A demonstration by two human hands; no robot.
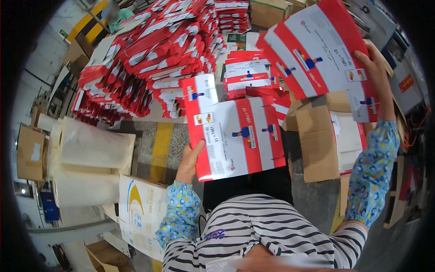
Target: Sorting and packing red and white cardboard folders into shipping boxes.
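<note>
My left hand (pixel 187 164) grips the left edge of a flat red-and-white printed carton (pixel 231 156), its thumb on top. The sheet lies in front of my waist, with a narrow flap standing out at its upper left. Raised at the upper right, my right hand (pixel 376 68) is closed on the edge of a second flat carton (pixel 312 41) of like print, which is tilted. Between the two, a low pile of flat cartons (pixel 247 72) rests on the table, partly covered by the held sheets. The fingers under both sheets are hidden.
Tall, uneven stacks of flat red-and-white cartons (pixel 158 50) fill the far left. An open cardboard box (pixel 317 149) with flat sheets inside stands to my right. Film rolls (pixel 93 143) and a white printed box (pixel 140 217) are at my left. Another person (pixel 118 16) is far left.
</note>
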